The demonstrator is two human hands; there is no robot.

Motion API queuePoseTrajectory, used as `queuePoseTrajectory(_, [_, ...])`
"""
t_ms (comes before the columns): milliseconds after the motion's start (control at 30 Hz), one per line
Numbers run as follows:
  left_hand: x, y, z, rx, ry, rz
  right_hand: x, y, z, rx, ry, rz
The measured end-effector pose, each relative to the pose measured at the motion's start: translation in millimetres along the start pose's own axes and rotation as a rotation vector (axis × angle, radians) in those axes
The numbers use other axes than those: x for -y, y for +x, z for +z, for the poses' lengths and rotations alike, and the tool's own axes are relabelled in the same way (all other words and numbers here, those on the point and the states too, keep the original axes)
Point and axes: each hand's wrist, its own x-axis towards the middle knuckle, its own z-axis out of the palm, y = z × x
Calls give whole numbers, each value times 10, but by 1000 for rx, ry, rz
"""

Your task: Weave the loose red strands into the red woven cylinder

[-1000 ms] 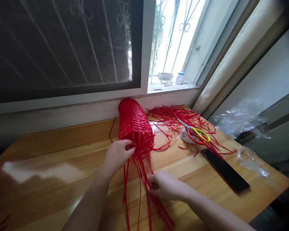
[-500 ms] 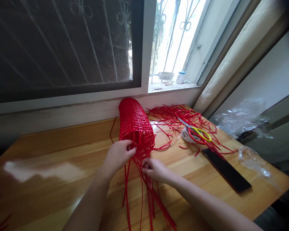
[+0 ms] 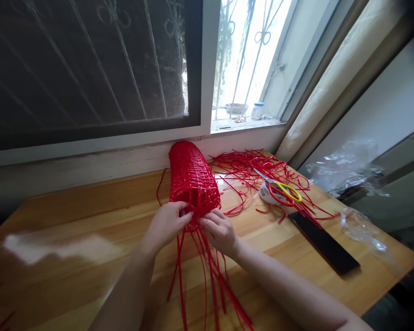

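A red woven basket (image 3: 192, 170) lies on its side, its open end facing me. At the left of its rim, my left hand (image 3: 169, 223) is closed, thumb and fingers pinching the woven edge. My right hand (image 3: 220, 230) is closed at the lower right of the rim, its fingertips pressed on the red strands there; exactly which strand they grip is hidden. Several long loose red strips (image 3: 214, 285) trail from the rim toward me over the wooden table (image 3: 72, 262).
Right of the basket is a tangle of cut red strips (image 3: 258, 163). Scissors (image 3: 285, 192) with red and yellow handles rest on a white roll (image 3: 267, 193). A black phone-like slab (image 3: 326, 243) and clear plastic wrap (image 3: 362, 232) lie further right. A window wall (image 3: 124, 140) stands behind.
My right hand has moved up and slightly left from the loose strips to the basket's rim, near my left hand. The left hand stays at the rim.
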Motion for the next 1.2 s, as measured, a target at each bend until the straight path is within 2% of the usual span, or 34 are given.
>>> queuePoseTrajectory(233, [18,11,-4,7,-78,1,10,21,73,-56,60,-32])
queuePoseTrajectory(400, [-37,-44,-32,-13,26,-11,-56,-6,12,-10,-63,38])
queuePoseTrajectory(533, [-119,-111,-82,-100,140,29,-118,-73,-35,126,-97,20])
queuePoseTrajectory(667, [-105,-122,-120,-161,78,108,-77,-136,-8,331,-62,-11])
queuePoseTrajectory(800, [-54,-104,-118,-162,4,159,24,-133,60,411,-43,172])
queuePoseTrajectory(933, [-67,-103,-103,-150,-10,158,91,-64,17,432,72,554])
queuePoseTrajectory(1000, [-64,-101,-96,-156,-53,151,75,-21,-90,606,294,668])
queuePoseTrajectory(1033, [-55,-97,-92,-161,-89,145,50,-7,-159,775,465,694])
queuePoseTrajectory(1100, [-26,-84,-79,-162,-168,134,-28,-7,-303,1196,870,751])
queuePoseTrajectory(1133, [-10,-76,-70,-166,-205,128,-73,-25,-367,1303,1046,805])
queuePoseTrajectory(1200, [15,-62,-51,-177,-254,114,-153,-100,-461,1352,1198,883])
